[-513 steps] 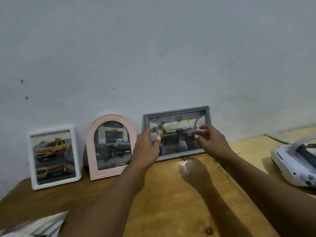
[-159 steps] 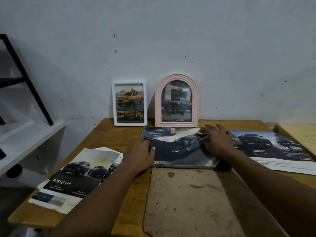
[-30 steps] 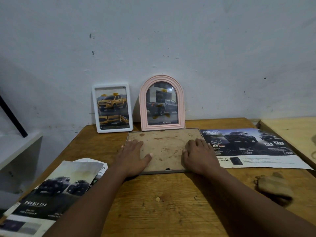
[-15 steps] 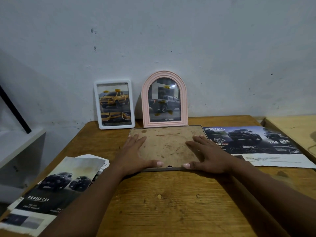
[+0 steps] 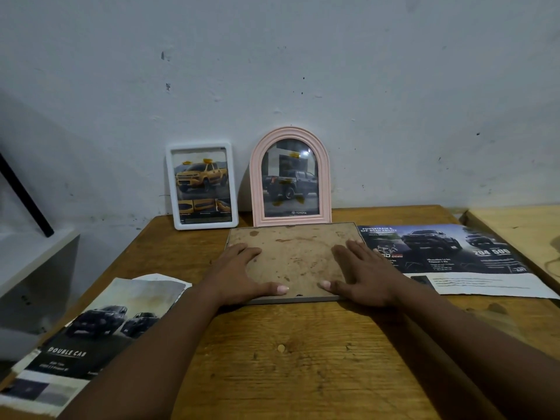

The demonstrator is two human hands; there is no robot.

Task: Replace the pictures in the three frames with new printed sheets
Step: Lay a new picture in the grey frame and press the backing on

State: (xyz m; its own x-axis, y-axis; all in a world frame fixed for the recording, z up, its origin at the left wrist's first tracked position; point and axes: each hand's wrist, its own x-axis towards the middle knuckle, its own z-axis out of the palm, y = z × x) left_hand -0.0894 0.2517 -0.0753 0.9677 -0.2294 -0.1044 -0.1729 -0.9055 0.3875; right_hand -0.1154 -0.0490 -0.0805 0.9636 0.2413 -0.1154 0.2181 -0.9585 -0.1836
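Both flat on the face-down frame (image 5: 291, 258), left hand (image 5: 239, 277) and right hand (image 5: 363, 277), fingers straight (thumbs at near edge)

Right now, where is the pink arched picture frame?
The pink arched picture frame stands against the wall, centre of the head view, right of the white rectangular frame and directly behind the face-down grey frame.

head cam | faces forward-down | near table (image 5: 288, 374) | wall (image 5: 303, 71) behind | edges seemingly distorted

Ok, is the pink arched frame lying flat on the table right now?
No, the pink arched frame stands upright by the wall, behind the face-down frame.
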